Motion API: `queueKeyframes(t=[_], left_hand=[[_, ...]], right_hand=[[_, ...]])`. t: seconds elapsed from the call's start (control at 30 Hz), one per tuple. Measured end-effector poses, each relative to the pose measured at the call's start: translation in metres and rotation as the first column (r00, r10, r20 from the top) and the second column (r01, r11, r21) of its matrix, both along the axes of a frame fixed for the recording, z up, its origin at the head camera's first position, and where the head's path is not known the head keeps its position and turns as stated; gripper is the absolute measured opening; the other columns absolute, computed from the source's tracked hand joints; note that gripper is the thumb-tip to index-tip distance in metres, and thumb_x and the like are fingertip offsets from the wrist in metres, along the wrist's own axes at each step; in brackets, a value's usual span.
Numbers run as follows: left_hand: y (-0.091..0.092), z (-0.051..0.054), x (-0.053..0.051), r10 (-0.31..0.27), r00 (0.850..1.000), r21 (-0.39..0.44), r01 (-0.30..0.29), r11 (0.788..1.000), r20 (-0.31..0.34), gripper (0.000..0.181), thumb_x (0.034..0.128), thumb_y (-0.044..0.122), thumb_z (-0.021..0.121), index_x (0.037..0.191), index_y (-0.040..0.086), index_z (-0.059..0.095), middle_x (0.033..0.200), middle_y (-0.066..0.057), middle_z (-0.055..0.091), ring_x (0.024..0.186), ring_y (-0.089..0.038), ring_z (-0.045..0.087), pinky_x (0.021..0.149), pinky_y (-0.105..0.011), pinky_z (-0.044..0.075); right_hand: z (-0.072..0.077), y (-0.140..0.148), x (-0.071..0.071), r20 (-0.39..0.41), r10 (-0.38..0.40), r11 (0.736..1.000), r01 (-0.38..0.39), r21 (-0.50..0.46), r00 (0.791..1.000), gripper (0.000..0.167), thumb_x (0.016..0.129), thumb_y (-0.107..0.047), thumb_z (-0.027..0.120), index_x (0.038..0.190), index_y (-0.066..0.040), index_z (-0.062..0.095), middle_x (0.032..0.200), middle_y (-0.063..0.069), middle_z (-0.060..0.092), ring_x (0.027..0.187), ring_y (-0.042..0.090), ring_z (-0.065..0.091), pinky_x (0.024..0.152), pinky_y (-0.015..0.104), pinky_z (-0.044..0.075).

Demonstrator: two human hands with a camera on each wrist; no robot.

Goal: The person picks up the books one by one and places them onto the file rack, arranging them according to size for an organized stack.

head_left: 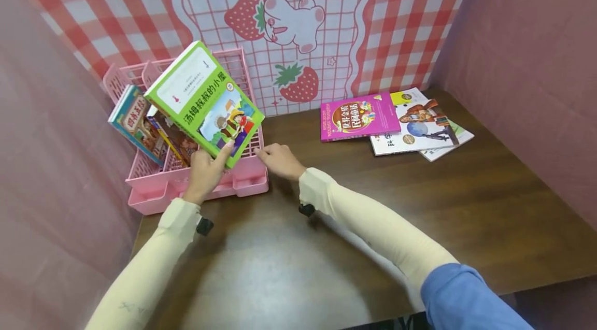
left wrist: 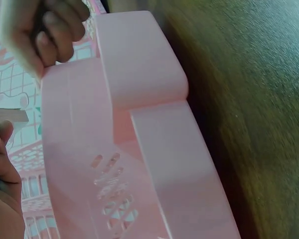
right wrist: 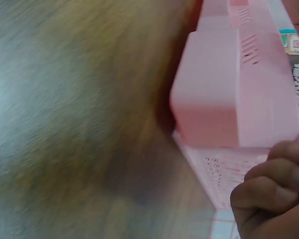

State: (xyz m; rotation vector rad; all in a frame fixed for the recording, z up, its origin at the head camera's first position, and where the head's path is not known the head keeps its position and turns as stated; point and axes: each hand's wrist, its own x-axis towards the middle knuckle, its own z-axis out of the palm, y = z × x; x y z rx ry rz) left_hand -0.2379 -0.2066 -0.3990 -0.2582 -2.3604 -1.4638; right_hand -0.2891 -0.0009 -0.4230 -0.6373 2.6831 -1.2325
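My left hand (head_left: pixel 207 172) grips a thick green book (head_left: pixel 208 112) by its lower edge, thumb across the illustrated cover. The book is tilted above the pink book rack (head_left: pixel 186 181), in front of its right compartment. At the rack's front right corner, my right hand (head_left: pixel 281 160) holds the rim with curled fingers; the right wrist view shows these fingers (right wrist: pixel 269 181) at the corner. Inside the rack lean a blue-covered book (head_left: pixel 137 122) and a darker book (head_left: pixel 173 135), partly hidden behind the green one. Only part of the left hand (left wrist: pixel 4 184) shows in the left wrist view.
Farther right on the brown table (head_left: pixel 345 247) lies a pile: a magenta book (head_left: pixel 359 116), a white book (head_left: pixel 412 125) and another white one (head_left: pixel 454 144) beneath. Small bins (head_left: pixel 250 183) line the rack's front. A strawberry-print cloth (head_left: pixel 298 19) hangs behind; pink curtains flank both sides.
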Motion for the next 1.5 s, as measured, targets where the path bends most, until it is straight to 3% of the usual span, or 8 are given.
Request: queueKeyframes(t=[0.1, 0.27, 0.4, 0.67, 0.87, 1.07, 1.3, 1.5], left_hand=[[-0.003, 0.002, -0.002, 0.018, 1.000, -0.010, -0.018, 1.000, -0.006, 0.048, 0.1017, 0.042, 0.064, 0.113, -0.005, 0.071, 0.089, -0.021, 0.073, 0.057, -0.015, 0.063, 0.050, -0.039, 0.057], [-0.007, 0.003, -0.003, 0.059, 0.998, -0.031, -0.059, 0.998, -0.004, 0.050, 0.1008, 0.044, 0.065, 0.106, -0.005, 0.072, 0.085, -0.021, 0.073, 0.055, -0.013, 0.062, 0.047, -0.029, 0.054], [-0.012, 0.004, -0.004, 0.073, 0.997, -0.059, -0.073, 0.996, -0.008, 0.050, 0.1013, 0.044, 0.064, 0.106, -0.005, 0.073, 0.085, -0.021, 0.073, 0.057, -0.013, 0.062, 0.046, -0.023, 0.051], [-0.030, 0.004, -0.003, 0.138, 0.990, -0.087, -0.138, 0.987, -0.005, 0.050, 0.1017, 0.043, 0.063, 0.102, -0.006, 0.072, 0.077, -0.020, 0.070, 0.054, -0.019, 0.062, 0.046, -0.023, 0.050], [-0.046, 0.002, -0.001, 0.213, 0.977, -0.116, -0.210, 0.971, 0.011, 0.055, 0.1008, 0.048, 0.062, 0.109, -0.005, 0.072, 0.090, -0.022, 0.073, 0.064, -0.010, 0.060, 0.054, -0.018, 0.048], [-0.060, 0.004, 0.000, 0.263, 0.964, -0.120, -0.256, 0.959, 0.042, 0.061, 0.0998, 0.054, 0.060, 0.115, -0.004, 0.072, 0.098, -0.023, 0.073, 0.064, -0.011, 0.061, 0.052, -0.020, 0.050], [-0.078, 0.005, 0.005, 0.331, 0.943, -0.156, -0.321, 0.934, 0.041, 0.061, 0.1014, 0.053, 0.057, 0.116, -0.005, 0.072, 0.103, -0.023, 0.073, 0.079, -0.013, 0.061, 0.072, -0.020, 0.047], [-0.094, 0.006, 0.007, 0.369, 0.929, -0.145, -0.361, 0.921, 0.037, 0.061, 0.1014, 0.053, 0.057, 0.122, -0.004, 0.070, 0.109, -0.024, 0.073, 0.080, -0.010, 0.062, 0.076, -0.024, 0.051]], right_hand=[[0.010, -0.004, -0.003, 0.022, -0.023, 1.000, 0.023, 0.011, 0.999, 0.046, 0.107, -0.034, 0.047, 0.067, -0.013, 0.053, 0.062, 0.000, 0.041, 0.063, 0.018, 0.044, 0.065, 0.032, 0.042], [0.019, -0.004, -0.006, 0.031, -0.026, 0.998, 0.024, 0.062, 0.999, 0.043, 0.105, -0.029, 0.046, 0.076, -0.005, 0.065, 0.067, 0.004, 0.049, 0.074, 0.021, 0.055, 0.073, 0.035, 0.048], [0.021, 0.000, -0.004, 0.052, -0.031, 0.997, 0.027, 0.076, 0.998, 0.044, 0.106, -0.029, 0.043, 0.086, -0.001, 0.071, 0.076, 0.008, 0.056, 0.084, 0.024, 0.060, 0.081, 0.039, 0.051], [0.018, 0.003, -0.002, 0.100, -0.020, 0.999, 0.016, 0.042, 0.995, 0.045, 0.108, -0.033, 0.041, 0.089, -0.003, 0.070, 0.081, 0.010, 0.058, 0.089, 0.024, 0.062, 0.085, 0.041, 0.051], [0.011, 0.003, -0.002, 0.123, -0.020, 1.000, 0.017, 0.026, 0.992, 0.046, 0.107, -0.036, 0.041, 0.100, -0.005, 0.074, 0.086, 0.008, 0.063, 0.091, 0.021, 0.062, 0.086, 0.040, 0.051], [0.010, 0.002, -0.002, 0.124, -0.002, 1.000, -0.001, 0.024, 0.992, 0.048, 0.108, -0.036, 0.040, 0.094, -0.001, 0.070, 0.082, 0.012, 0.058, 0.082, 0.024, 0.059, 0.081, 0.041, 0.051], [0.008, 0.001, -0.002, 0.140, 0.000, 1.000, -0.003, 0.017, 0.990, 0.046, 0.109, -0.036, 0.041, 0.124, -0.007, 0.073, 0.114, 0.010, 0.072, 0.108, 0.024, 0.066, 0.097, 0.044, 0.051], [0.007, -0.001, -0.002, 0.121, 0.004, 0.999, -0.008, 0.036, 0.993, 0.047, 0.109, -0.036, 0.040, 0.131, -0.007, 0.069, 0.125, 0.012, 0.071, 0.118, 0.028, 0.064, 0.101, 0.046, 0.049]])
